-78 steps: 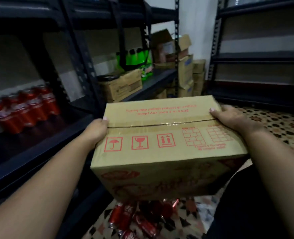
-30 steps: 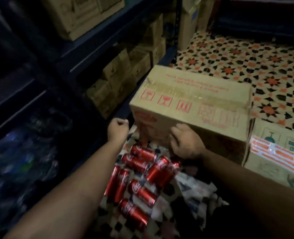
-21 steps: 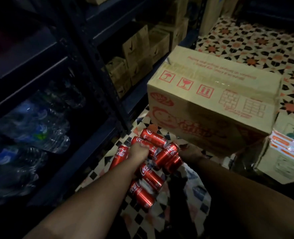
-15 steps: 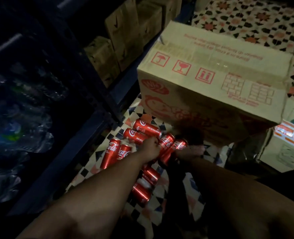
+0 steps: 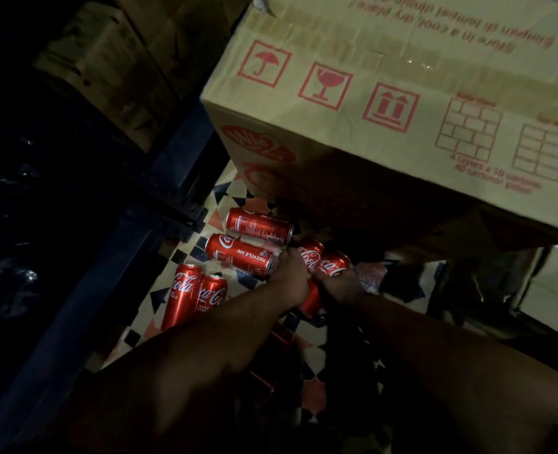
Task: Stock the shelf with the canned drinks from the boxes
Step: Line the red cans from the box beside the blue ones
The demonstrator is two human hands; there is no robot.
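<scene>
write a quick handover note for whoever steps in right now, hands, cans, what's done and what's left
Left hand: down among the cans, fingers curled on one; exact grip is dim.
Right hand: gripping a can beside it.
Cans: four loose ones lie on the tiled floor left of the hands, two crosswise, two lengthwise; more are hidden under the arms.
Box: taped shut, just behind the cans.
Shelf: dark frame on the left.
Done: cans out on the floor.
Left: lift all of them onto the shelf, then open the box.
</scene>
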